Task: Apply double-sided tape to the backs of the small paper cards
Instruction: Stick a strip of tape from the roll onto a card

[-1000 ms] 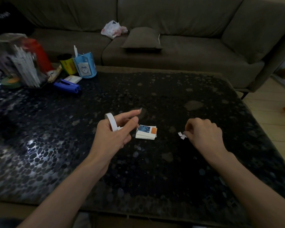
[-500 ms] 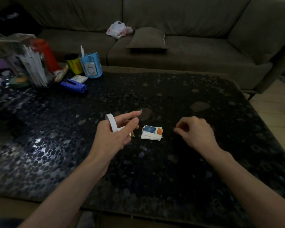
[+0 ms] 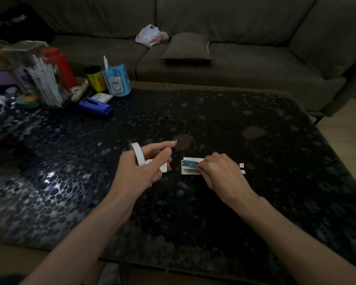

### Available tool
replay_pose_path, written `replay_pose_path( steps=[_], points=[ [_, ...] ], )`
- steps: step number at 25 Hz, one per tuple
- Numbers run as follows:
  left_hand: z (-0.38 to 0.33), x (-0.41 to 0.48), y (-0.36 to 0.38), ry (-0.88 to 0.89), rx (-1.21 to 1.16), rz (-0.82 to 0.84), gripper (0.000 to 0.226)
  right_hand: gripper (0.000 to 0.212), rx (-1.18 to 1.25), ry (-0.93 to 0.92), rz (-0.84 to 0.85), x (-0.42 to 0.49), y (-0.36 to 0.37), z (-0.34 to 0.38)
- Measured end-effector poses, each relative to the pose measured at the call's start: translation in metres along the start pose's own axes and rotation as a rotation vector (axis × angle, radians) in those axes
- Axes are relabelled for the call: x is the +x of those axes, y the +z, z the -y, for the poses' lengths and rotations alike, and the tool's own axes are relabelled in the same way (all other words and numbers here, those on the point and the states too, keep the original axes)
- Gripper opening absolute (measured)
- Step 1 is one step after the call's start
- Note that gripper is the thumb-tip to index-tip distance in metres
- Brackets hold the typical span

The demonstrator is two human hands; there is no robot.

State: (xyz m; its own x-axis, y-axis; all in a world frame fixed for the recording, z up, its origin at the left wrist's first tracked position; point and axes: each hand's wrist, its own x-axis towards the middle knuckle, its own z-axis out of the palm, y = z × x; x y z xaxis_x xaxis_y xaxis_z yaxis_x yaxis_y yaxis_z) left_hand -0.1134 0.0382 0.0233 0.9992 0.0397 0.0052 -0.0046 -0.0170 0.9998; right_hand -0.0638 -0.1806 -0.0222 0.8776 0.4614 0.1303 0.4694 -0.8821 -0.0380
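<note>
Head view, dim light, dark pebble-patterned table (image 3: 214,112).

Left hand (image 3: 140,173): lifted off the surface, fingers curled. The white tape roll (image 3: 137,154) stands upright just behind the thumb, gripped against the hand. The forefinger points out straight. A loose card (image 3: 166,168) pokes out beneath the lower fingertips, with an orange edge showing.

Right hand (image 3: 220,173): down on the table, fingers curled, tips on the right end of the card stack (image 3: 189,166). The stack lies flat just ahead of those fingertips, blue print up. It looks like a pinch on the top card, though knuckles hide the contact and it may only be a press.

Two white scraps (image 3: 242,168) lie on the table just past the little-finger side of the right hand, apart from it.

Step in hand, as I read it: taking the next card off the stack.

Doing it well:
- Slide the top card sideways with one fingertip before lifting, so only one comes away.
- Turn it print-down; the tape goes on the blank side.
- Keep the roll's free end clear of the left fingers so it doesn't stick to skin or the held card.
- Lay the strip from one edge and press along it with a fingertip.
- Keep the scraps away from the stack.
</note>
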Motion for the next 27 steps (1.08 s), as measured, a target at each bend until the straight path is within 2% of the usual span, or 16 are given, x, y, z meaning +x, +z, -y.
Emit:
replay_pose_path(
  steps=[4, 7, 12, 18, 22, 25, 27],
  points=[
    [0.0, 0.0, 0.001, 0.0, -0.003, 0.005, 0.018, 0.018, 0.051, 0.053, -0.012, 0.002, -0.003, 0.004],
    [0.0, -0.001, -0.001, 0.0, 0.002, 0.009, 0.019, 0.021, 0.133, 0.126, 0.003, 0.002, -0.006, 0.004],
    [-0.002, -0.001, 0.0, -0.01, -0.025, 0.004, 0.02, 0.016, 0.109, 0.067, -0.117, -0.008, -0.022, 0.003],
    [-0.003, -0.003, 0.002, -0.038, -0.016, 0.023, 0.022, 0.027, 0.143, -0.101, 0.123, -0.031, -0.019, 0.004],
    [0.001, -0.004, 0.007, -0.069, 0.003, 0.046, 0.022, 0.031, 0.174, -0.134, 0.18, -0.035, -0.013, -0.003],
    [0.006, -0.002, 0.011, -0.093, -0.007, 0.086, 0.021, 0.027, 0.276, -0.043, 0.166, -0.038, -0.009, -0.005],
    [0.01, -0.001, 0.012, -0.121, -0.038, 0.146, 0.03, 0.021, 0.52, 0.119, 0.086, -0.035, -0.01, -0.003]
  ],
)
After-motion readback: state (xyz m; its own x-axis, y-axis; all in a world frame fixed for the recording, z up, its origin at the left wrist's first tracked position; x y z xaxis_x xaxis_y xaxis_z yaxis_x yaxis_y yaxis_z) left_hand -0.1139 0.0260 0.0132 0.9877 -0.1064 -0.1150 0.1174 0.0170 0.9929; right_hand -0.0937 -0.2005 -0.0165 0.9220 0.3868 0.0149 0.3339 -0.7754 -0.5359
